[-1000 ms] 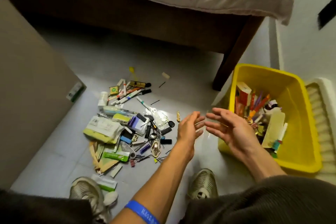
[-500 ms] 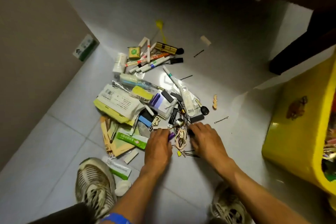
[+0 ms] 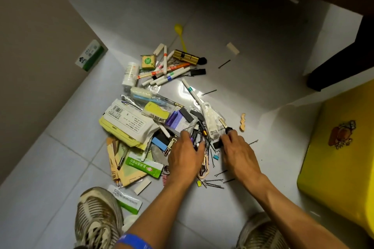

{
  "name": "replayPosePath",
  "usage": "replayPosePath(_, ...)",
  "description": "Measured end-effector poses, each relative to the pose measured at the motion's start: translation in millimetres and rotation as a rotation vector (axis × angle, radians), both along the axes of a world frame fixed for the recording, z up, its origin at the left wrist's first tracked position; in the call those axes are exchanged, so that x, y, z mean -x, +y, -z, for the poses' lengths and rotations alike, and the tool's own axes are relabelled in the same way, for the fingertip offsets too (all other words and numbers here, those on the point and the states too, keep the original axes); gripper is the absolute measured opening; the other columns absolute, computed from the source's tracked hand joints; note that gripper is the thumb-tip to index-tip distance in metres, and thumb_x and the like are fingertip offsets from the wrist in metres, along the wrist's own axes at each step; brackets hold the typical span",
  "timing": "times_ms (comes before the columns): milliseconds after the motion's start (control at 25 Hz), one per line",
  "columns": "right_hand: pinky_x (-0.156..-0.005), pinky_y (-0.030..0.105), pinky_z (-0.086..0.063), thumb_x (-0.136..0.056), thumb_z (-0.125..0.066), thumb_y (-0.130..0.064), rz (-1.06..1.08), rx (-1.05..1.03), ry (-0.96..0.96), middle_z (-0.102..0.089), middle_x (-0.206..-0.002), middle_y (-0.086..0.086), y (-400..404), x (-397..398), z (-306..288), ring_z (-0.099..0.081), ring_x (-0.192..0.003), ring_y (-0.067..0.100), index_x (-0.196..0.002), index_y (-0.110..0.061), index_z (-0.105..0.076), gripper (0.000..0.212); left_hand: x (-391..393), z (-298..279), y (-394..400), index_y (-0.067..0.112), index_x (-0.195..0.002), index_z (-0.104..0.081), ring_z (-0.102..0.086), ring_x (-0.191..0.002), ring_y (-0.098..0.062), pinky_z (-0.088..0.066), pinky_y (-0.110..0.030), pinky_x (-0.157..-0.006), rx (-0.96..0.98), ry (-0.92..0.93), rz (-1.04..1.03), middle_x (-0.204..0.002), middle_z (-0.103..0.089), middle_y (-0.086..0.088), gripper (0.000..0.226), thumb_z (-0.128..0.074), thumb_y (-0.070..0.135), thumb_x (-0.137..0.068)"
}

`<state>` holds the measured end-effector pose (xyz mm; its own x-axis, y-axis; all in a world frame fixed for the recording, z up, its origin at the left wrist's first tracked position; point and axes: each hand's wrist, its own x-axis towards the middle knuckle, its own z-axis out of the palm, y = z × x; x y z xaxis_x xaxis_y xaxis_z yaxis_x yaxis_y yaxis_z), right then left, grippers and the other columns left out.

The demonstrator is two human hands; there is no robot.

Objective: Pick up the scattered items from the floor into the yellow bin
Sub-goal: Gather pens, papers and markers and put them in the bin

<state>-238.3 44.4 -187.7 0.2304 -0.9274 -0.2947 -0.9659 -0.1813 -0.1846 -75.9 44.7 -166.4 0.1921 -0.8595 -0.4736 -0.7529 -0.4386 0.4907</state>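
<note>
Scattered items (image 3: 153, 119): one heap of markers, packets, clips and hairpins on the tiled floor (image 3: 253, 91), left of centre, well apart from the yellow bin (image 3: 340, 147) at the right edge. Left hand (image 3: 185, 155): palm down on the heap's near side, fingers curled over small pieces (exact hold cannot be told). Right hand (image 3: 238, 151): fingertips pinching a small black item (image 3: 216, 144).
</note>
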Motion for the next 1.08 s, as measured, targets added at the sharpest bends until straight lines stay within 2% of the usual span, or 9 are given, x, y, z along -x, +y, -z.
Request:
replayPosePath(200,-0.064,0.025,-0.041,-0.103,-0.041,-0.033,0.135,-0.103,-0.118,-0.051,-0.108,0.002,9,5,0,-0.049,-0.077,0.015,-0.113,-0.016,-0.048,0.021,-6,5,-15,0.011,-0.106,-0.051,-0.061,-0.084,-0.024,-0.035,-0.031,-0.063,0.123,-0.246,0.189,-0.087,-0.059,-0.004,0.02,-0.052,0.03,-0.098)
replayPosePath(360,-0.064,0.017,-0.044,-0.102,-0.048,-0.026,0.64,-0.377,-0.858,-0.065,-0.089,-0.002,7,-3,-7,-0.059,-0.075,0.009,-0.107,-0.021,-0.055,0.011,-5,8,-7,0.011,-0.111,-0.055,-0.062,-0.086,-0.023,-0.044,-0.035,-0.066,0.068,-0.354,0.284,-0.095,-0.065,-0.005,0.015,-0.053,0.017,-0.097)
replayPosePath(520,-0.064,0.032,-0.059,-0.097,-0.045,0.0,1.068,-0.732,-1.45,-0.07,-0.084,0.016,8,-10,-17,-0.07,-0.079,0.03,-0.115,-0.008,-0.064,0.028,-13,6,2,0.014,-0.104,-0.054,-0.058,-0.078,-0.023,-0.037,-0.031,-0.065,0.066,-0.234,0.236,-0.091,-0.063,-0.004,0.015,-0.044,0.022,-0.097)
replayPosePath(640,-0.069,0.036,-0.061,-0.082,-0.038,0.011,1.111,-0.757,-1.559,-0.063,-0.084,0.017,9,-13,-19,-0.068,-0.08,0.033,-0.107,-0.002,-0.067,0.039,-15,-5,13,0.023,-0.088,-0.045,-0.051,-0.064,-0.013,-0.036,-0.025,-0.057,0.053,0.035,0.191,-0.074,-0.054,0.006,0.015,-0.039,0.033,-0.096)
replayPosePath(720,-0.071,0.035,-0.057,-0.078,-0.045,0.002,1.067,-0.776,-1.622,-0.061,-0.09,0.017,13,-22,-23,-0.063,-0.081,0.027,-0.103,-0.004,-0.067,0.034,-2,-20,25,0.025,-0.087,-0.047,-0.055,-0.066,-0.01,-0.045,-0.026,-0.058,-0.035,0.252,0.197,-0.078,-0.058,0.004,0.017,-0.036,0.036,-0.097)
replayPosePath(840,-0.072,0.034,-0.055,-0.082,-0.069,-0.019,1.012,-0.806,-1.618,-0.068,-0.093,0.012,19,-33,-31,-0.066,-0.087,0.022,-0.104,-0.012,-0.067,0.023,17,-37,33,0.024,-0.127,-0.049,-0.061,-0.1,-0.019,-0.051,-0.038,-0.089,-0.116,0.39,0.177,-0.115,-0.063,-0.003,0.038,-0.028,0.035,-0.098)
replayPosePath(920,-0.07,0.034,-0.056,-0.085,-0.072,-0.021,1.123,-0.795,-1.502,-0.072,-0.092,0.013,20,-36,-30,-0.07,-0.084,0.023,-0.104,-0.009,-0.069,0.023,23,-43,39,0.022,-0.136,-0.046,-0.059,-0.109,-0.023,-0.049,-0.037,-0.094,-0.126,0.31,0.244,-0.124,-0.059,-0.005,0.039,-0.033,0.028,-0.1)
replayPosePath(1000,-0.067,0.034,-0.057,-0.09,-0.068,-0.02,1.262,-0.855,-1.442,-0.073,-0.093,0.015,28,-41,-27,-0.071,-0.083,0.024,-0.106,-0.005,-0.07,0.022,22,-47,48,0.016,-0.124,-0.057,-0.061,-0.102,-0.024,-0.05,-0.034,-0.084,-0.003,0.09,0.286,-0.116,-0.06,-0.007,0.029,-0.046,0.026,-0.099)
replayPosePath(1080,-0.06,0.033,-0.057,-0.091,-0.066,-0.019,1.301,-0.958,-1.454,-0.072,-0.088,0.013,36,-51,-27,-0.07,-0.076,0.023,-0.109,-0.004,-0.069,0.024,11,-54,57,0.016,-0.117,-0.063,-0.06,-0.096,-0.021,-0.052,-0.033,-0.081,0.1,0.079,0.21,-0.112,-0.057,-0.004,0.027,-0.058,0.03,-0.094)
